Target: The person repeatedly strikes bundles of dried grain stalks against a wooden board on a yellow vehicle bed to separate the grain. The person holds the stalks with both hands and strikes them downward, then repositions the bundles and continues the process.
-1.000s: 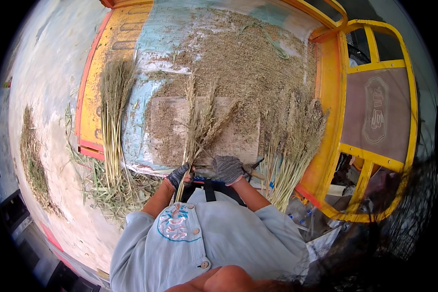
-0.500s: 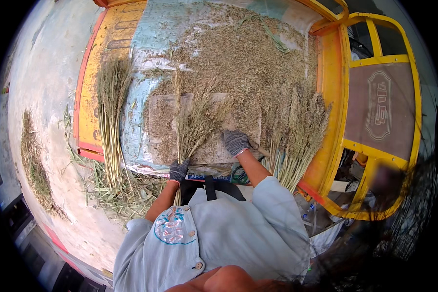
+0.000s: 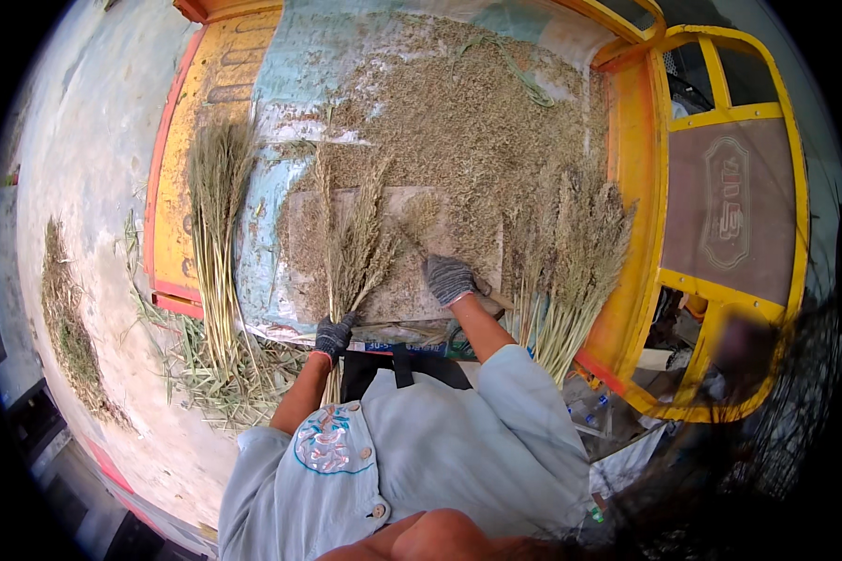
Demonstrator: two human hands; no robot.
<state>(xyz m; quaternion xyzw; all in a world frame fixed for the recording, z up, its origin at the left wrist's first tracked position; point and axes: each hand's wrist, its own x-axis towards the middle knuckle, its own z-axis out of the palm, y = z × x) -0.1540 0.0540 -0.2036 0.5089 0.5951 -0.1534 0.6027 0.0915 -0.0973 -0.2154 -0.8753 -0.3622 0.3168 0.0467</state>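
- Left hand (image 3: 333, 337), gloved, I see fisted round the stalk ends of a grass bundle (image 3: 357, 245), centre frame on the board (image 3: 458, 290)
- Right hand (image 3: 450, 278), gloved, closed on a stick-like handle (image 3: 494, 299); right of centre

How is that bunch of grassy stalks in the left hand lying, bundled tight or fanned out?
Fanned out. The left hand grips the stalks together at their base, and the seed heads spread apart across the flat board.

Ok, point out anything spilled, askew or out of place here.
Loose straw lies scattered on the floor below the yellow frame, past the sheet's edge. Seed and chaff cover the sheet. The left hand holds a stalk bundle; the right hand rests on the board.
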